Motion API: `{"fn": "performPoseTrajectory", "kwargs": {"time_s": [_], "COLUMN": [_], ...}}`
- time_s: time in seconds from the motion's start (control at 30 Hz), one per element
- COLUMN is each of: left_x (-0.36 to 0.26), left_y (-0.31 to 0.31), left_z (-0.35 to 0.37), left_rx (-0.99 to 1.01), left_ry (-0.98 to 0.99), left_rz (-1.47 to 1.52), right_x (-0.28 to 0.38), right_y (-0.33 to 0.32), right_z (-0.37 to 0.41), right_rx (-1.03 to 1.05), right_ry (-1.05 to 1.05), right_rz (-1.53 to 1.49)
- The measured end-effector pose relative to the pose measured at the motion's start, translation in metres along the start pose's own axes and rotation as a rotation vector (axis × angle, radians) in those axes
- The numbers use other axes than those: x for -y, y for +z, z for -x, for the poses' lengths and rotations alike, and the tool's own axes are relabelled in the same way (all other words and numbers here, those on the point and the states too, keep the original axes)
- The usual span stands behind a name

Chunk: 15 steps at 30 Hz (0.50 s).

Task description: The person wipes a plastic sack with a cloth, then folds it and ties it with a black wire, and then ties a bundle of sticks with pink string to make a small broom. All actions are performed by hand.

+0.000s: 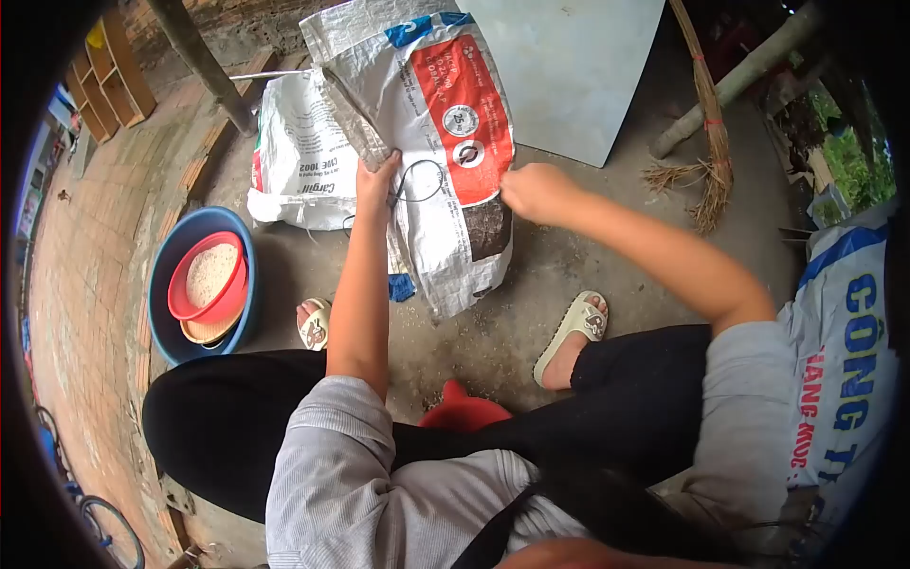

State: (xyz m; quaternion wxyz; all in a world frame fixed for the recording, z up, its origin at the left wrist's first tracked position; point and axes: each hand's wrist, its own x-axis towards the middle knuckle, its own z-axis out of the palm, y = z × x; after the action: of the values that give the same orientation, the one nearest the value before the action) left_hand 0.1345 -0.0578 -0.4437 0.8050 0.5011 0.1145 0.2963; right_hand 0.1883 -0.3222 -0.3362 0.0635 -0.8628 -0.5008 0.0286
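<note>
A white woven feed sack (427, 104) with a red printed panel stands in front of me, its top edge folded. My left hand (377, 175) is closed on the sack's folded edge near the middle. A thin dark cord (434, 169) loops beside that hand across the white side. At the sack's right edge, my right hand (536, 193) is closed in a fist against it; the fingertips are hidden. Another white sack (308, 142), printed "Cargill", lies just behind on the left.
A blue basin (161, 284) at left holds a red bowl (177, 275) with pale grain. Something red and plastic (464, 410) sits between my legs. A straw broom (713, 142) and a pale board (588, 76) stand at back right. Another large printed sack (844, 351) is at my right.
</note>
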Motion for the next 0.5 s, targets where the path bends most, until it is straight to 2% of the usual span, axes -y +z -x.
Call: {"fn": "performPoseTrajectory", "kwargs": {"time_s": [0.03, 0.13, 0.17, 0.23, 0.3, 0.37, 0.4, 0.43, 0.47, 0.5], "left_x": [0.008, 0.021, 0.024, 0.036, 0.084, 0.111, 0.139, 0.17, 0.187, 0.197], "left_y": [-0.006, -0.018, -0.015, -0.01, -0.013, -0.015, -0.022, -0.027, -0.021, -0.023], "left_z": [-0.001, -0.005, -0.001, 0.007, 0.011, 0.017, 0.016, 0.016, 0.024, 0.034], "left_rx": [-0.01, 0.037, 0.036, 0.015, -0.029, -0.011, -0.063, -0.112, -0.215, -0.164], "left_ry": [0.001, -0.172, -0.174, -0.453, -0.642, -0.711, -0.746, -0.783, -0.651, -0.475], "left_rz": [0.001, -0.036, -0.035, 0.006, 0.027, 0.062, -0.122, -0.308, -0.599, -0.961], "right_x": [0.012, 0.049, 0.05, 0.044, 0.025, -0.003, -0.035, -0.044, -0.049, -0.053], "right_y": [0.011, 0.024, 0.026, 0.033, 0.05, 0.082, 0.117, 0.143, 0.164, 0.185], "right_z": [-0.008, -0.024, -0.031, -0.045, -0.05, -0.058, -0.065, -0.058, -0.048, -0.038], "right_rx": [-0.067, -0.222, -0.22, -0.563, -0.492, -0.454, -0.213, -0.204, -0.149, -0.093], "right_ry": [0.006, -0.009, -0.009, -0.154, -0.093, 0.067, 0.059, 0.067, 0.094, 0.121], "right_rz": [-0.037, -0.006, -0.006, 0.192, 0.109, 0.012, 0.008, 0.004, -0.011, -0.024]}}
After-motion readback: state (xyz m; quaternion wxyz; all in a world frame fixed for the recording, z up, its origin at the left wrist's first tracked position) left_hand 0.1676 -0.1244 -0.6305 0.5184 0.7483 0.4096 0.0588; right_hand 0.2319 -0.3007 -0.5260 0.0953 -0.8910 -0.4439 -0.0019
